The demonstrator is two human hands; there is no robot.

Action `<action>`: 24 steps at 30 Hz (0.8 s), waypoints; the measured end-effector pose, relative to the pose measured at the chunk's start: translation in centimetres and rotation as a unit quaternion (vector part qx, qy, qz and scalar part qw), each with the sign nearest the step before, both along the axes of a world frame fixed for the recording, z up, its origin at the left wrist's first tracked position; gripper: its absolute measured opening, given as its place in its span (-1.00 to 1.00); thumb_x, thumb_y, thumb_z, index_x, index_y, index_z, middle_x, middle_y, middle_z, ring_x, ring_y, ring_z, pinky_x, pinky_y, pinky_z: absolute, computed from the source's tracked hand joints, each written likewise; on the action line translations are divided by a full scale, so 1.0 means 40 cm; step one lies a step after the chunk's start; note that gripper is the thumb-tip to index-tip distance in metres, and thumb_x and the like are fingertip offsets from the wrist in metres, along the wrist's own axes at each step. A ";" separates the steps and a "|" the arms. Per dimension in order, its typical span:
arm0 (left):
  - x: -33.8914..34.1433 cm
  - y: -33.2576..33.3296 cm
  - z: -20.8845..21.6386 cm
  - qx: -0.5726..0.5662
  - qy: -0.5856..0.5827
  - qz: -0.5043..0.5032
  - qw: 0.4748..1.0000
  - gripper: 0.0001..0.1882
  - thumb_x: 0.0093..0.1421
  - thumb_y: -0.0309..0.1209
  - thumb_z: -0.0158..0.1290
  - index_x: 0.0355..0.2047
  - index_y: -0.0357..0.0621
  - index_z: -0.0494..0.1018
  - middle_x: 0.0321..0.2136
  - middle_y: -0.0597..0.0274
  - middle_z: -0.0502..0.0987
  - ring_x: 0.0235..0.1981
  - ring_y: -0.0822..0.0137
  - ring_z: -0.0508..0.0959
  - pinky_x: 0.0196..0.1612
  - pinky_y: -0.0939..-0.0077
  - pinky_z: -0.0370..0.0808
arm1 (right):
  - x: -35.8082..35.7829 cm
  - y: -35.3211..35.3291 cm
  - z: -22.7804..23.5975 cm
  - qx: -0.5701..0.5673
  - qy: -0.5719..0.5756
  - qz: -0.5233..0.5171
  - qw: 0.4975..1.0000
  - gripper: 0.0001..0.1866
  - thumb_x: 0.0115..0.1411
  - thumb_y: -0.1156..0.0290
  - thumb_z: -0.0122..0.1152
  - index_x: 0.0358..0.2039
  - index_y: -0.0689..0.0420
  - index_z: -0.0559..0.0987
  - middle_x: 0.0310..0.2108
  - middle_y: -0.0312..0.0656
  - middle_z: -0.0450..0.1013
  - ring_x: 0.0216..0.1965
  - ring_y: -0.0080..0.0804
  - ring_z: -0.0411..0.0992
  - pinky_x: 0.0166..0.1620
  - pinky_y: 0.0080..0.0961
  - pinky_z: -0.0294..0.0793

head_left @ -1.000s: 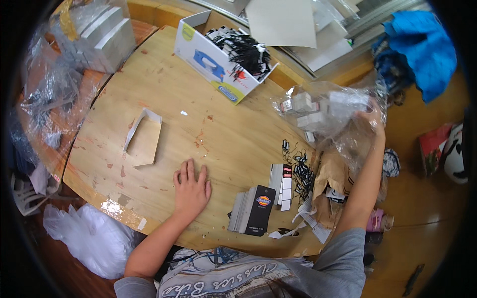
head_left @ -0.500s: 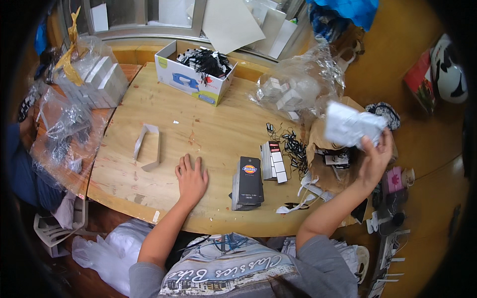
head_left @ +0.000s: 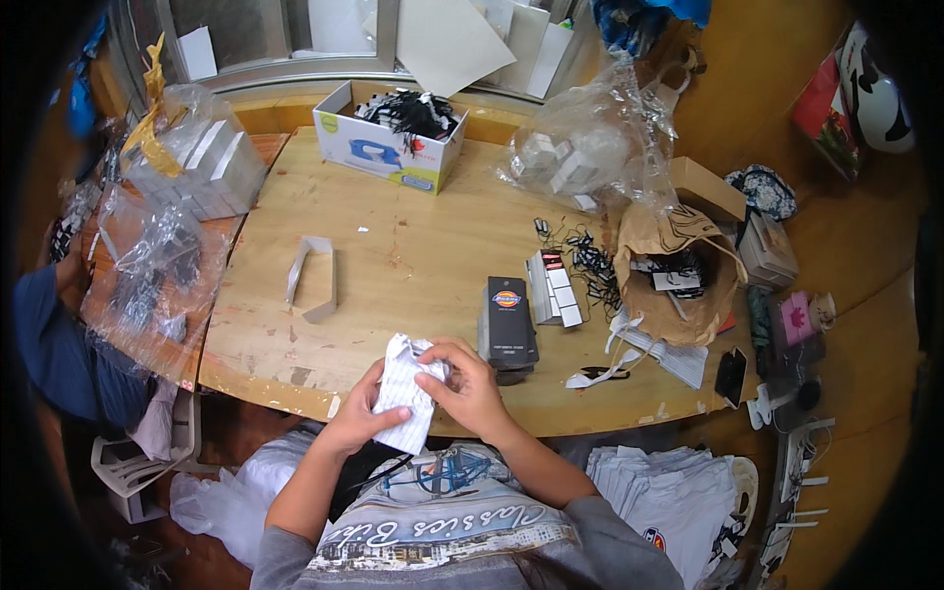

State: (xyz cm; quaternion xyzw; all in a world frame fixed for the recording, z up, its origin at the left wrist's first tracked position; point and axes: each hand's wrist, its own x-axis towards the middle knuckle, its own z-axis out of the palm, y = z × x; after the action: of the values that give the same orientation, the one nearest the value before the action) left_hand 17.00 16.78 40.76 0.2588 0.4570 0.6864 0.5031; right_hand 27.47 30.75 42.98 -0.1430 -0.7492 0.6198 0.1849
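Observation:
A white, crumpled paper packet with faint print (head_left: 405, 379) is held at the table's near edge, in front of my shirt. My left hand (head_left: 366, 411) closes on its left side, thumb across the front. On its upper right, the fingers and thumb of my right hand (head_left: 468, 390) pinch it. What is inside the packet does not show. Just right of my right hand stands a stack of black hang tags (head_left: 507, 329). Beside that lies a fanned stack of white tags (head_left: 559, 293), with black tag strings (head_left: 593, 264) heaped behind it.
An open brown paper bag (head_left: 730, 313) holds tags at the right. A cardboard frame (head_left: 327, 285) stands at centre left. A box of black strings (head_left: 379, 155) and plastic bags of white boxes (head_left: 211, 167) (head_left: 560, 165) line the back. A phone (head_left: 731, 377) sits by the right edge.
My right hand has brought the white packet from above the paper bag to the near edge. My left hand has left the tabletop and now holds it too.

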 end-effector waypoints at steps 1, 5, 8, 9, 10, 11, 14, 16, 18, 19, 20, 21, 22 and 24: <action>0.002 -0.010 0.000 -0.029 0.004 0.027 0.999 -0.28 -0.03 -0.48 0.08 0.10 -0.25 -0.04 -0.13 0.16 0.31 -0.14 0.35 0.37 -0.09 0.49 0.32 | -0.013 -0.012 -0.007 0.006 -0.009 -0.012 1.000 -0.68 -0.02 0.55 0.16 -0.20 0.20 0.39 -0.13 -0.21 0.20 -0.23 -0.53 0.30 -0.23 -0.64 0.35; -0.004 -0.033 -0.041 -0.058 -0.018 0.153 0.986 -0.30 -0.02 -0.50 0.06 0.10 -0.23 -0.02 -0.10 0.13 0.31 -0.11 0.36 0.36 -0.08 0.50 0.32 | -0.064 -0.038 -0.087 -0.092 0.056 0.001 0.994 -0.56 0.03 0.52 0.11 -0.05 0.15 0.27 -0.10 -0.22 0.18 -0.21 -0.52 0.31 -0.21 -0.64 0.37; -0.024 -0.040 -0.065 -0.061 -0.132 0.153 0.978 -0.40 0.10 -0.37 -0.03 0.11 -0.13 -0.02 -0.09 0.14 0.30 -0.10 0.38 0.36 -0.10 0.49 0.35 | -0.074 -0.050 -0.113 -0.304 0.001 0.006 0.953 -0.54 0.08 0.54 0.04 0.01 0.09 0.20 -0.13 -0.17 0.25 -0.24 -0.53 0.34 -0.27 -0.63 0.41; -0.027 -0.035 -0.072 -0.059 -0.150 0.166 0.973 -0.42 0.12 -0.37 -0.05 0.11 -0.11 -0.03 -0.08 0.15 0.29 -0.10 0.39 0.36 -0.12 0.49 0.36 | -0.075 -0.052 -0.111 -0.340 -0.014 0.004 0.940 -0.55 0.09 0.55 0.02 0.01 0.09 0.21 -0.16 -0.17 0.28 -0.25 -0.54 0.34 -0.27 -0.64 0.41; -0.031 -0.032 -0.076 -0.054 -0.156 0.166 0.972 -0.42 0.13 -0.37 -0.06 0.11 -0.11 -0.04 -0.08 0.15 0.28 -0.10 0.39 0.36 -0.12 0.50 0.36 | -0.072 -0.054 -0.119 -0.323 -0.012 0.007 0.946 -0.59 0.08 0.56 0.03 -0.03 0.13 0.25 -0.16 -0.18 0.28 -0.21 -0.52 0.33 -0.24 -0.63 0.40; -0.034 -0.034 -0.076 -0.048 -0.162 0.165 0.972 -0.43 0.14 -0.38 -0.08 0.12 -0.10 -0.05 -0.07 0.16 0.28 -0.10 0.39 0.36 -0.12 0.51 0.37 | -0.066 -0.057 -0.133 -0.307 -0.008 0.010 0.952 -0.62 0.07 0.58 0.04 -0.07 0.16 0.30 -0.16 -0.18 0.29 -0.18 -0.50 0.32 -0.21 -0.62 0.40; -0.039 -0.040 -0.078 -0.041 -0.113 0.133 0.984 -0.42 0.13 -0.37 -0.07 0.11 -0.13 -0.05 -0.08 0.16 0.29 -0.09 0.38 0.35 -0.08 0.51 0.35 | -0.069 -0.062 -0.123 -0.156 0.024 -0.006 0.987 -0.73 0.03 0.64 0.06 -0.19 0.25 0.41 -0.19 -0.18 0.31 -0.15 -0.48 0.32 -0.19 -0.62 0.40; -0.047 -0.045 -0.085 -0.041 -0.086 0.096 0.991 -0.41 0.14 -0.27 -0.07 0.10 -0.16 -0.03 -0.07 0.17 0.29 -0.07 0.37 0.35 -0.07 0.49 0.34 | -0.083 -0.069 -0.105 -0.108 0.054 -0.057 0.991 -0.83 -0.03 0.70 0.08 -0.37 0.28 0.51 -0.29 -0.22 0.37 -0.30 -0.51 0.39 -0.23 -0.63 0.45; -0.068 -0.053 -0.111 -0.020 -0.228 0.035 0.973 -0.42 0.14 -0.20 -0.09 0.10 -0.16 -0.01 -0.07 0.17 0.28 -0.06 0.38 0.34 -0.06 0.49 0.33 | -0.085 -0.060 -0.109 -0.104 0.050 -0.059 0.992 -0.81 -0.05 0.70 0.10 -0.36 0.28 0.51 -0.32 -0.21 0.39 -0.35 -0.52 0.40 -0.25 -0.65 0.45; -0.074 -0.057 -0.118 -0.009 -0.296 0.005 0.955 -0.41 0.15 -0.16 -0.10 0.09 -0.16 0.00 -0.07 0.17 0.28 -0.06 0.38 0.34 -0.05 0.49 0.33 | -0.085 -0.052 -0.111 -0.102 0.049 -0.059 0.992 -0.80 -0.07 0.70 0.11 -0.36 0.28 0.51 -0.34 -0.21 0.39 -0.37 -0.52 0.40 -0.26 -0.66 0.45; -0.069 -0.058 -0.122 -0.010 -0.295 0.009 0.955 -0.39 0.14 -0.09 -0.14 0.09 -0.19 0.01 -0.05 0.16 0.27 -0.05 0.38 0.33 -0.03 0.49 0.30 | -0.086 -0.044 -0.119 0.022 0.040 -0.058 0.997 -0.82 -0.09 0.69 0.14 -0.38 0.29 0.51 -0.35 -0.17 0.40 -0.41 -0.48 0.41 -0.33 -0.67 0.44; -0.069 -0.055 -0.123 -0.028 -0.270 0.015 0.962 -0.40 0.16 -0.11 -0.16 0.09 -0.21 0.00 -0.05 0.16 0.26 -0.04 0.38 0.31 -0.02 0.49 0.29 | -0.087 -0.036 -0.123 0.047 0.045 -0.048 0.997 -0.82 -0.09 0.68 0.14 -0.40 0.30 0.50 -0.37 -0.16 0.39 -0.43 -0.47 0.41 -0.35 -0.66 0.44; -0.069 -0.052 -0.124 -0.047 -0.246 0.022 0.968 -0.41 0.17 -0.12 -0.18 0.09 -0.22 0.00 -0.04 0.16 0.25 -0.03 0.38 0.30 -0.01 0.49 0.28 | -0.089 -0.028 -0.127 0.072 0.050 -0.038 0.995 -0.83 -0.10 0.68 0.15 -0.41 0.30 0.49 -0.38 -0.16 0.39 -0.44 -0.46 0.41 -0.38 -0.66 0.43; -0.069 -0.042 -0.124 -0.084 -0.172 0.055 0.980 -0.39 0.16 -0.15 -0.14 0.09 -0.26 -0.03 -0.04 0.14 0.24 -0.02 0.36 0.27 0.00 0.48 0.25 | -0.097 -0.023 -0.127 0.097 0.041 -0.023 0.994 -0.85 -0.10 0.67 0.15 -0.44 0.31 0.48 -0.42 -0.16 0.38 -0.46 -0.44 0.41 -0.42 -0.64 0.41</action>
State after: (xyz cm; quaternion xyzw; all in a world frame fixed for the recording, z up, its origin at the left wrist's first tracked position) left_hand 14.24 15.11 35.80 0.0681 0.4328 0.7066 0.5556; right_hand 23.60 29.83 37.88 -0.1155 -0.7940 0.5453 0.2425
